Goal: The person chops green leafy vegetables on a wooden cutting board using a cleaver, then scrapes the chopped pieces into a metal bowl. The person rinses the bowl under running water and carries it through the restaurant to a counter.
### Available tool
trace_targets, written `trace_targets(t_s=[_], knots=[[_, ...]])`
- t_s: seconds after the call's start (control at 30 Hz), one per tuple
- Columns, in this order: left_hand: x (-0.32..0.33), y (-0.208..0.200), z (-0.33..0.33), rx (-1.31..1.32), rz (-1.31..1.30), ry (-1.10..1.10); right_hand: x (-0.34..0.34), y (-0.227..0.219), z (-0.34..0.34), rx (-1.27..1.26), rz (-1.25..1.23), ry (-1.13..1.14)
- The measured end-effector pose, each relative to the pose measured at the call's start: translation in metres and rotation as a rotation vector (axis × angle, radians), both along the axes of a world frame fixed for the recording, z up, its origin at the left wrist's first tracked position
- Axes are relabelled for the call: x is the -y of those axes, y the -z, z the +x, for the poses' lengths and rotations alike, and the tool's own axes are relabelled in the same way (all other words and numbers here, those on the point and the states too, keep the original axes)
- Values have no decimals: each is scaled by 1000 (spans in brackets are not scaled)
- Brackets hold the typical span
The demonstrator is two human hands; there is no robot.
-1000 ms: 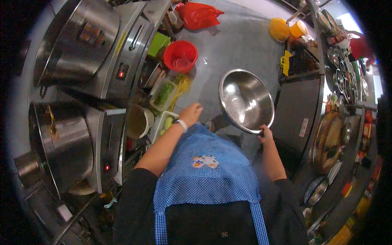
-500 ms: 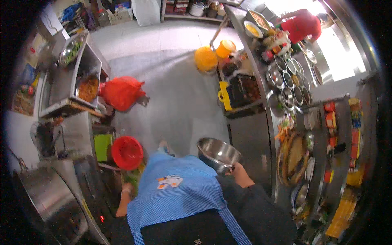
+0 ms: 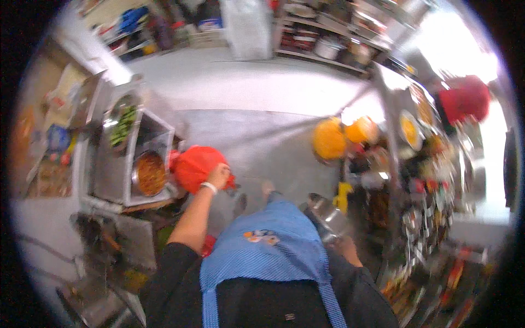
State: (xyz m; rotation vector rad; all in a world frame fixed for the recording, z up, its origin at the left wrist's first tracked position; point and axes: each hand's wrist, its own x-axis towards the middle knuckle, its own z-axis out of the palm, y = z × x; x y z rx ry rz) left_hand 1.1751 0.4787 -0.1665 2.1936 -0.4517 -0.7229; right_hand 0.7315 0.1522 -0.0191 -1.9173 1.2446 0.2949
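A shiny steel bowl hangs tilted at my right side, its rim gripped by my right hand. My left arm reaches forward, with a white band at the wrist. Its hand overlaps the right part of a red plastic bag on the floor. Motion blur smears the fingers, so I cannot tell whether they touch the bag or pass above it. A blue checked apron covers my front.
On the left, a steel unit holds a pan of reddish-brown food and a bowl of green vegetables. Yellow-orange containers stand ahead by the right counter. A person in red is at the far right. Shelves line the back.
My left hand has come from low beside my body up and forward to the red bag. The view has turned left and moved ahead; my right hand still holds the bowl.
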Motion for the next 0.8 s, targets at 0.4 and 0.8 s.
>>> trace_targets(t_s=[0.4, 0.8], knots=[[-114, 29, 83, -438, 765, -224, 221, 119, 298, -46, -2, -364], [54, 7, 606, 153, 161, -375, 253, 46, 779, -3, -28, -630]])
